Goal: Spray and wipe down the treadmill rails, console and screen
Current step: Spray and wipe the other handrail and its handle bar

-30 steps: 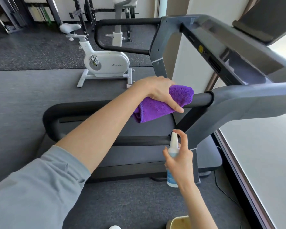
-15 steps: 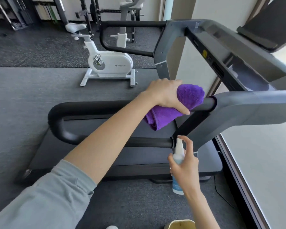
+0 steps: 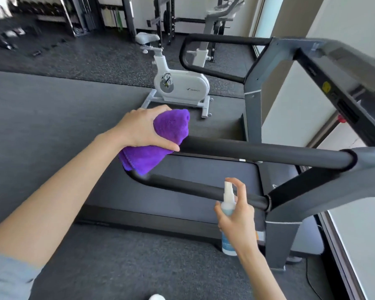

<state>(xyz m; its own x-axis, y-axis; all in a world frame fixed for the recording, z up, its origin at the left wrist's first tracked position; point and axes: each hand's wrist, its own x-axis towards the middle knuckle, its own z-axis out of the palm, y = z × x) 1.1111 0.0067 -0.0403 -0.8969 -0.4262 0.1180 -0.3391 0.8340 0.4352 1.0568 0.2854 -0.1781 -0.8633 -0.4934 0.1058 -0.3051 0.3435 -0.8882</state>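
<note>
Left hand [image 3: 139, 128] grips the cloth [image 3: 160, 139] wrapped round the rail [image 3: 268, 153]; right hand [image 3: 236, 219] holds the bottle [image 3: 227, 204]. Keep firm wrap pressure, covering the end bend fully.

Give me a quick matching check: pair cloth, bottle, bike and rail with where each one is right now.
Things:
1. cloth
2. bottle
3. bike
4. rail

Places:
A. standing on the floor beyond the treadmill
B. held in the right hand
C. running from the cloth to the grey upright
D. gripped in the left hand on the rail's bend

Pairs: 1-D, 2-B, 3-A, 4-C
</note>
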